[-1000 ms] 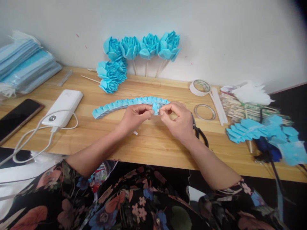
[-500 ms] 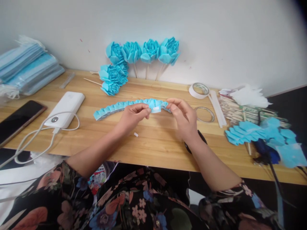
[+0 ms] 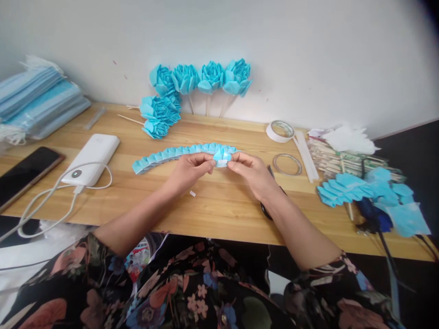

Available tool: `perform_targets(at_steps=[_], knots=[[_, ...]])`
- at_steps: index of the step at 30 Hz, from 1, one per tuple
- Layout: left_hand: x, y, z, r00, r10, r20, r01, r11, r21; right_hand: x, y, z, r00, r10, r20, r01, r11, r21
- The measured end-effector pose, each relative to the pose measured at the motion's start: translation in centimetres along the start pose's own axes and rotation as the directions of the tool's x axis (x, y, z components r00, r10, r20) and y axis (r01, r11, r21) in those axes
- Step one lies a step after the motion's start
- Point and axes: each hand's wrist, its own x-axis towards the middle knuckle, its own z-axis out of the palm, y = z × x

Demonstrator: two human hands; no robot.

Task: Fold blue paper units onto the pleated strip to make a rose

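Note:
A long curved strip of folded light-blue petals (image 3: 164,155) lies on the wooden table (image 3: 219,210). My left hand (image 3: 190,170) pinches the right end of this strip from the left. My right hand (image 3: 252,172) pinches the same end from the right, where a small blue folded piece (image 3: 222,156) sits between the fingertips of both hands. Black scissors (image 3: 265,208) lie partly hidden under my right wrist. A tiny white scrap (image 3: 193,193) rests on the table just below my left hand.
Several finished blue paper flowers on sticks (image 3: 199,80) lean on the wall. A white power bank (image 3: 91,153) with cable, a phone (image 3: 25,171) and stacked masks (image 3: 37,103) lie left. Tape rolls (image 3: 281,130), sticks and blue paper pieces (image 3: 370,192) lie right.
My right hand drew away from the strip's end, showing a white tape patch, then came back and now pinches the blue piece again. The view shifted slightly.

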Motion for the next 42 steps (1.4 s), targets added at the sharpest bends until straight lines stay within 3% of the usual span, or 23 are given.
perform_targets(at_steps=[6, 21, 24, 27, 29, 31, 34, 42], knots=[[0.2, -0.3, 0.0, 1.000, -0.006, -0.004, 0.006, 0.993, -0.117, 0.0, -0.1, 0.3, 0.999, -0.032, -0.027, 0.031, 0.999, -0.035], [0.3, -0.4, 0.1, 0.997, -0.071, -0.017, 0.070, 0.994, -0.084, -0.1, -0.1, 0.6, 1.000, -0.017, -0.001, 0.017, 1.000, 0.003], [0.1, -0.3, 0.2, 0.987, 0.054, -0.150, -0.058, 0.998, -0.024, -0.1, -0.1, 0.7, 0.999, -0.024, -0.038, 0.025, 1.000, 0.012], [-0.4, -0.1, 0.5, 0.913, 0.306, -0.272, -0.252, 0.944, 0.215, 0.0, 0.2, 0.7, 0.997, -0.021, -0.081, 0.023, 1.000, 0.018], [-0.7, -0.1, 0.8, 0.867, 0.454, -0.208, -0.343, 0.844, 0.412, 0.0, 0.4, 0.8, 0.995, -0.018, -0.098, 0.021, 0.999, 0.026], [-0.9, -0.2, 1.0, 0.841, 0.530, -0.106, -0.404, 0.747, 0.528, 0.0, 0.7, 0.9, 0.994, -0.022, -0.106, 0.026, 0.999, 0.037], [-0.8, -0.6, 1.1, 0.832, 0.552, -0.050, -0.428, 0.697, 0.575, 0.0, 1.0, 1.1, 0.993, -0.046, -0.105, 0.050, 0.998, 0.033], [-0.7, -1.0, 1.1, 0.840, 0.538, -0.069, -0.386, 0.682, 0.621, -0.1, 1.0, 1.3, 0.992, -0.081, -0.099, 0.081, 0.997, -0.003]])
